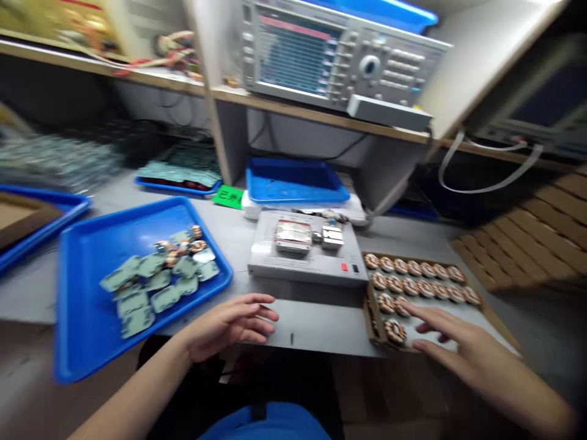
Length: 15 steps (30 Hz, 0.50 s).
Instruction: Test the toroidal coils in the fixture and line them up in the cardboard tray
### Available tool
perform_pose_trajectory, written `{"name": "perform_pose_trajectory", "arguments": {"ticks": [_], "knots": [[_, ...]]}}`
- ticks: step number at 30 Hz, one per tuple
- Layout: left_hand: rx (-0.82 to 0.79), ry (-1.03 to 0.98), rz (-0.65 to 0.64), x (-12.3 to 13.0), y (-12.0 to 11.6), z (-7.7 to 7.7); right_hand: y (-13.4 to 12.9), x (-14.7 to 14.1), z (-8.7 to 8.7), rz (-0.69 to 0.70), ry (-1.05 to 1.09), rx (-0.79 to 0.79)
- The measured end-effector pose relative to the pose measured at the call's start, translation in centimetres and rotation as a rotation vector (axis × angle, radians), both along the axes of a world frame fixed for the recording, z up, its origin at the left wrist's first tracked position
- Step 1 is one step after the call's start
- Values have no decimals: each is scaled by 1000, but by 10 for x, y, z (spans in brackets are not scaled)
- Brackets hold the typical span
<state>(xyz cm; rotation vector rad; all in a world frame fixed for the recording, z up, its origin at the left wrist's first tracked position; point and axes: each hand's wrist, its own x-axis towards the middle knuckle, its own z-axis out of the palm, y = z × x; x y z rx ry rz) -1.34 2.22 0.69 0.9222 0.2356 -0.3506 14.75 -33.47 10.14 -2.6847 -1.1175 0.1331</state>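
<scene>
Grip wide on both sides. Left hand, lower centre-left of frame, fingers parted, near the front of the gray flat box. Right hand, lower right, thumb and index apart over the cardboard tray; index tip right at the wound coils, can't tell if touching. Blue tray with flat green pieces at left.

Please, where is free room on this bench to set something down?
Bare: the bench strip before the test fixture, between the left hand and the carton; also the left of the large blue tray. Crowded: that tray's right half, with green boards, and the carton's back, with copper-wound coils.
</scene>
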Motion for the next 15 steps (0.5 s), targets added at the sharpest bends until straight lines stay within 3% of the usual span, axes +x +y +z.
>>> {"name": "perform_pose_trajectory", "arguments": {"ticks": [2,5,8,10,12,15], "knots": [[264,-52,72,-11,14,20,17,3,4,88,-156,77],[756,-102,323,-35,50,35,84,-15,6,281,-174,169],[1382,-42,561,-63,88,28,186,-48,-1,457,-38,167],[1735,100,588,-80,106,15,257,-67,-12,581,-15,119],[1864,272,521,-94,112,3,321,-81,-26,631,-94,102],[1810,423,436,-103,102,-8,389,-93,-49,628,-200,51]]}}
